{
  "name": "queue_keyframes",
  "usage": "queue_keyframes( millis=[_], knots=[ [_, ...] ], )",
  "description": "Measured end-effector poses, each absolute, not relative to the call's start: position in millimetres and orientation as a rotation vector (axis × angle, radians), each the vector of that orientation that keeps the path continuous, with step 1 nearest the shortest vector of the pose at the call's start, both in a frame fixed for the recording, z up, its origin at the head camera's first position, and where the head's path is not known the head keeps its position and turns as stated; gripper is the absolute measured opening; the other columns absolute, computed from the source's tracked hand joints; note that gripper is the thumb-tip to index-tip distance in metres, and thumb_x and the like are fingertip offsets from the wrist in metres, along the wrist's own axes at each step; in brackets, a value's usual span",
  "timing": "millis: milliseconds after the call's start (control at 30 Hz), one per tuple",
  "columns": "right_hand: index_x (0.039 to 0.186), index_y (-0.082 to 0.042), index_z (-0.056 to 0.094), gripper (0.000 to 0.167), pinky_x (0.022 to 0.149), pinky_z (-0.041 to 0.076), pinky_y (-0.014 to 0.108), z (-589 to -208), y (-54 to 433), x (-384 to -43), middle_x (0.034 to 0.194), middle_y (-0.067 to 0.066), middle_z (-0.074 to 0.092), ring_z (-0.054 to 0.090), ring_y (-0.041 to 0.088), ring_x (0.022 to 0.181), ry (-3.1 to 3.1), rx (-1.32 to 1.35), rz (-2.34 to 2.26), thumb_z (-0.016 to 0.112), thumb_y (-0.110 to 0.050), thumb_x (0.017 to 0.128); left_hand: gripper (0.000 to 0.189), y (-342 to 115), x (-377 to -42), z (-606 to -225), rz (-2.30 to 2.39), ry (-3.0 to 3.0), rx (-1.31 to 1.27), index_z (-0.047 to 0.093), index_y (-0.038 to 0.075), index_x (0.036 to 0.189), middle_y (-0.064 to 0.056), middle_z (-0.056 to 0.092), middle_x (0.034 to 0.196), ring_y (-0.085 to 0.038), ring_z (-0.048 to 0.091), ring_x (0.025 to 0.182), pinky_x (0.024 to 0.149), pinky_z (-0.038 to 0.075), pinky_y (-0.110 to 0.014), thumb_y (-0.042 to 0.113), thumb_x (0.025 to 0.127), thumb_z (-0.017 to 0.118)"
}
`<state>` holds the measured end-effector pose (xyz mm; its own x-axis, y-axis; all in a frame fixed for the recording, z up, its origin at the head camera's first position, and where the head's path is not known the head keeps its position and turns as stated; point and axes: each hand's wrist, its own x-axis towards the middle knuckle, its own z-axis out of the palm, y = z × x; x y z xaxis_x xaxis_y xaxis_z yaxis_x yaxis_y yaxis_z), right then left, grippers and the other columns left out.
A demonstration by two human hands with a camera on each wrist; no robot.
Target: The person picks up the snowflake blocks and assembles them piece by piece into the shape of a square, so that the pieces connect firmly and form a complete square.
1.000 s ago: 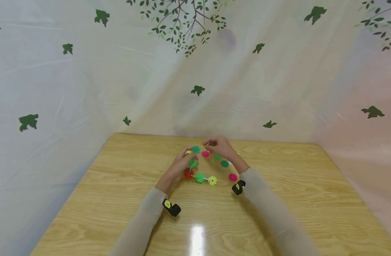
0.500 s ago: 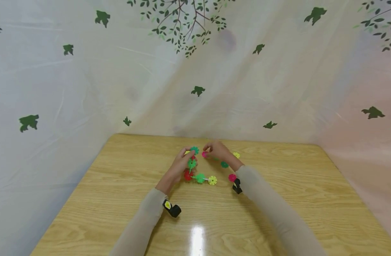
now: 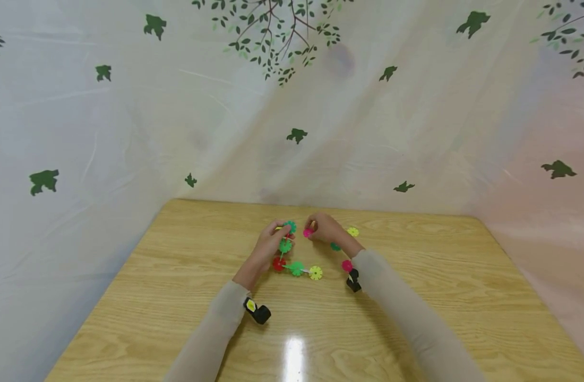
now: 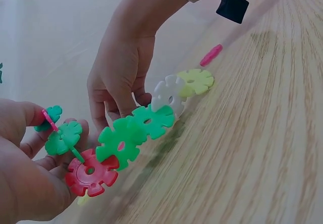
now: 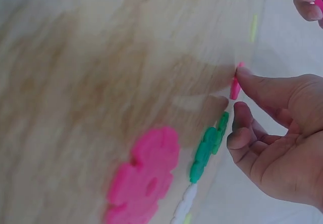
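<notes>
My left hand [image 3: 269, 245] holds one end of a chain of slotted plastic flower discs, fingers and thumb round a teal disc [image 3: 289, 227]. Down the chain come green discs [image 4: 63, 138], a red disc [image 4: 92, 172], more green ones, a white disc [image 4: 169, 95] and a yellow disc [image 3: 316, 272] at the free end. To its right, my right hand [image 3: 326, 229] pinches a pink disc [image 3: 308, 233] low over the table. In the right wrist view the thumb lies on that disc, seen edge-on, and the curled fingers stand just beneath it.
Loose discs lie around my right hand: a teal one [image 5: 202, 156], a green one [image 5: 220, 133], a white one [image 5: 184, 204], a yellow one [image 3: 352, 232] and another pink disc [image 3: 346, 265]. The wooden table [image 3: 177, 297] ends at a printed curtain [image 3: 254, 159].
My right hand has come down onto the pink disc, taken it between thumb and fingers and shifted it slightly. The left hand keeps its hold on the chain, almost still.
</notes>
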<state>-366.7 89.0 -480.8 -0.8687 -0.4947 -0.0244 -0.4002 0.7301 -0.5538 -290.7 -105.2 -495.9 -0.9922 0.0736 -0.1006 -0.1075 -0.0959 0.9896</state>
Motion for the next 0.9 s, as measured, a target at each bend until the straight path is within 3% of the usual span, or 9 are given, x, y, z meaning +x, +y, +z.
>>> queue_keyframes(
  millis=[133, 433, 700, 900],
  knots=[
    [0.113, 0.000, 0.072, 0.024, 0.079, 0.055, 0.035, -482, 91, -365, 0.106, 0.018, 0.071, 0.064, 0.026, 0.095, 2.741, -0.709, -0.842, 0.076, -0.003, 0.089, 0.016, -105, -290, -496, 2.273, 1.993, -0.048, 0.058, 0.008, 0.110, -0.007, 0.067, 0.094, -0.015, 0.068, 0.080, 0.064, 0.058, -0.029, 0.023, 0.108, 0.053],
    [0.098, -0.001, 0.068, 0.019, 0.072, 0.053, 0.030, -479, 93, -363, 0.095, 0.015, 0.069, 0.063, 0.023, 0.086, 2.676, -0.748, -0.846, 0.079, -0.001, 0.083, 0.019, -103, -291, -500, 2.352, 1.892, -0.070, 0.048, 0.004, 0.121, -0.008, 0.060, 0.097, -0.017, 0.067, 0.082, 0.063, 0.061, -0.028, 0.020, 0.111, 0.045],
    [0.095, 0.001, 0.067, 0.013, 0.071, 0.053, 0.026, -480, 94, -357, 0.090, 0.014, 0.067, 0.061, 0.020, 0.084, 2.657, -0.762, -1.096, 0.073, 0.007, 0.084, 0.015, -104, -291, -501, 2.358, 1.897, -0.056, 0.051, 0.003, 0.115, -0.009, 0.062, 0.096, -0.018, 0.067, 0.083, 0.068, 0.062, -0.032, 0.018, 0.110, 0.047],
    [0.100, 0.004, 0.074, 0.012, 0.071, 0.058, 0.025, -476, 93, -345, 0.094, 0.017, 0.074, 0.067, 0.015, 0.080, 2.632, -0.688, -1.387, 0.075, 0.002, 0.088, 0.013, -104, -290, -497, 2.370, 1.899, -0.079, 0.054, 0.003, 0.110, -0.009, 0.065, 0.095, -0.015, 0.067, 0.083, 0.069, 0.061, -0.030, 0.016, 0.107, 0.052]
  ],
)
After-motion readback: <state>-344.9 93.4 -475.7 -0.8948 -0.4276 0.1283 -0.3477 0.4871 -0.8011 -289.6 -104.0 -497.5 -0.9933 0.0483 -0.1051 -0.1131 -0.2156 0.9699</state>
